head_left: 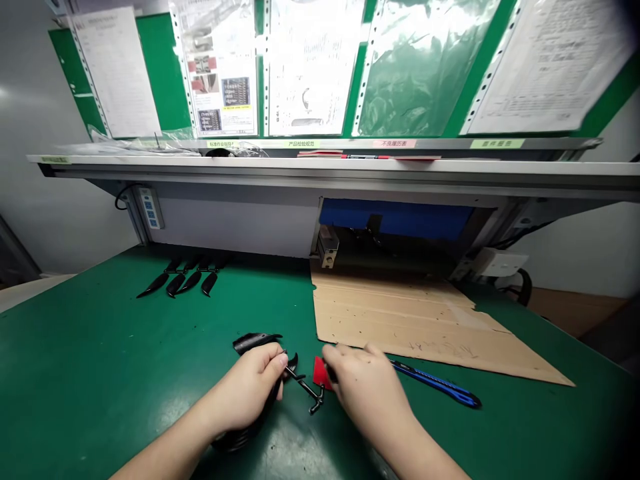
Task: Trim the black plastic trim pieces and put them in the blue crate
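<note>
Near the front centre of the green table, my left hand (255, 383) is closed on a black part (311, 393) whose thin rod and small forked end stick out to the right. Curved black pieces show behind and below that hand. My right hand (367, 387) is closed around a tool with a red piece (320, 373), held right beside the rod's end. The rest of this tool is hidden by the fingers. A blue and black cutter (440, 383) lies on the table to the right of my right hand.
Several black blade-shaped parts (177, 280) lie at the back left of the green table (125, 360). A cardboard sheet (400, 313) covers the back right, below an opening with a small metal block (328, 247). A shelf (250, 170) spans above.
</note>
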Available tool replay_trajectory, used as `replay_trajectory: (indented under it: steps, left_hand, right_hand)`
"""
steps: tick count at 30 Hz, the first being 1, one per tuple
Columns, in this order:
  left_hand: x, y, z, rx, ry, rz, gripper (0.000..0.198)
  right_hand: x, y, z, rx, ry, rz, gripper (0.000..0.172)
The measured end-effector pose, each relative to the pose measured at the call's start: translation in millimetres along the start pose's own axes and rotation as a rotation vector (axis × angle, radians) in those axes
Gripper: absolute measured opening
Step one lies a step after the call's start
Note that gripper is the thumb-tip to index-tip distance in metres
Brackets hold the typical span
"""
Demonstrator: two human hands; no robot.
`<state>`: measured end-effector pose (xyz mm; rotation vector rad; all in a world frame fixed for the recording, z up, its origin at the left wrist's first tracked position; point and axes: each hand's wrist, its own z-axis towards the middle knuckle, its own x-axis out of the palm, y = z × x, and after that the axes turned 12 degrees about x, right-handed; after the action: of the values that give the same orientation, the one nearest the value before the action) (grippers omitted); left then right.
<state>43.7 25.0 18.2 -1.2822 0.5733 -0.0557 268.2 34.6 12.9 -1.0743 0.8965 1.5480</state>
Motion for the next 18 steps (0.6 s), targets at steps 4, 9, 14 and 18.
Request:
replay_trajectory:
  steps: [4,9,14,18]
  left_hand:
    - [7.5,8,5,-0.069,-0.403,-0.304,0.040]
    - [32.0,10,2,0.023,-0.410,-0.686,0.030]
    - [44.9,15,-2,0.027,-0.204,-0.810,0.040]
    - [43.4,19,-5,-0.029,-0.240,-0.543,0.075]
  right_hand:
    - [0,-6,3,0.268,-0.143,0.317,0.015]
    - [9,21,-13,-0.014,-0.168,0.342,0.047]
    - [28,33,-21,-0.161,-0.159,0.100,0.047]
    - [28,33,-24,-0.193,-0.153,0.006,0.041]
